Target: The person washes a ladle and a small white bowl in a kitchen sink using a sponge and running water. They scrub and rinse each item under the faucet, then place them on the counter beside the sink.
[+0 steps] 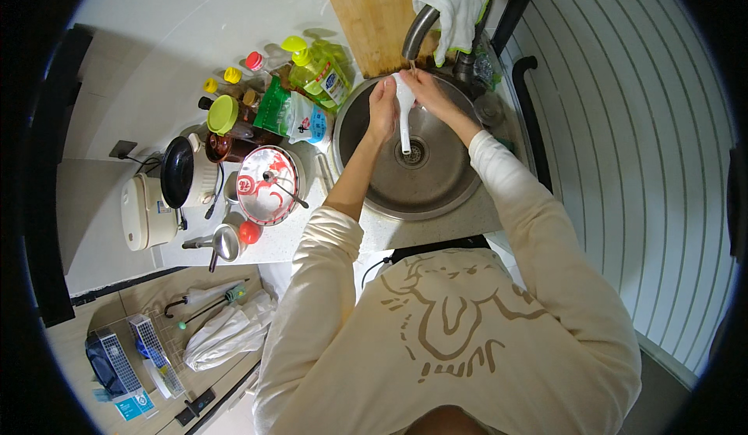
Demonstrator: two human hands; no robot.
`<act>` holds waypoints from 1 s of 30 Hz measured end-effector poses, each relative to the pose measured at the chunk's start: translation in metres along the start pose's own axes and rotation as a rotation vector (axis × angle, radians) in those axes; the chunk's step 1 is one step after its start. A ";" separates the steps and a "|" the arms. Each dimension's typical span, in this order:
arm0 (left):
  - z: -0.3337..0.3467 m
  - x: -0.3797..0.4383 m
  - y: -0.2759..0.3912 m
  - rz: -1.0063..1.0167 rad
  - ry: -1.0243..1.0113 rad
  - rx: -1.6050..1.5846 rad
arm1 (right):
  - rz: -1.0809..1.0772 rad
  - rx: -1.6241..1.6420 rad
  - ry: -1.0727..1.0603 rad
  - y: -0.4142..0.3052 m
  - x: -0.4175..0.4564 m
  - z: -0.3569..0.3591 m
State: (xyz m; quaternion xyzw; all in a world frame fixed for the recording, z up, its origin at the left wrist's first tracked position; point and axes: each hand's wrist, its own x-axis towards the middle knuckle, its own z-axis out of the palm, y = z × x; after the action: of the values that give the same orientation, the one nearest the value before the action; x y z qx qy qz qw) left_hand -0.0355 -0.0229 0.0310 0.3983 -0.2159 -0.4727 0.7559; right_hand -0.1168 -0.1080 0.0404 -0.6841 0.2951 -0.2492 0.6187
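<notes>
Both hands are over a round stainless steel sink (pixel 435 187), under the curved faucet (pixel 419 33), from which a thin stream of water runs. A white ladle or spoon (pixel 404 114), probably plastic or ceramic, is held between them, its handle pointing down towards the drain (pixel 412 153). My left hand (pixel 383 111) has its fingers at the left side of the wide end. My right hand (pixel 428 91) grips the same end from the right, close beneath the spout. The fingertips partly cover the wide end.
A wooden cutting board (pixel 385 20) leans behind the sink; a white cloth (pixel 453 11) hangs over the faucet. To the left stand a green pump bottle (pixel 318 78), jars, a patterned plate (pixel 267 185) with a spoon, a tomato (pixel 249 232), a metal ladle (pixel 226 243) and a white rice cooker (pixel 149 212).
</notes>
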 end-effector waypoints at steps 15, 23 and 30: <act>0.013 0.023 -0.019 0.223 0.351 0.869 | -0.144 -0.319 0.224 0.003 0.014 0.000; 0.054 0.034 -0.006 0.515 0.041 1.325 | 0.095 0.052 0.273 -0.002 -0.002 -0.036; 0.022 0.017 0.001 0.299 -0.122 1.485 | 0.172 0.379 0.399 -0.013 -0.025 -0.041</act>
State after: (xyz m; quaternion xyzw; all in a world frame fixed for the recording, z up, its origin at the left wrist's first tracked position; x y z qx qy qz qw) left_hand -0.0428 -0.0461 0.0441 0.7421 -0.5704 -0.1170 0.3319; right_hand -0.1617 -0.1182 0.0585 -0.4665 0.4159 -0.3762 0.6840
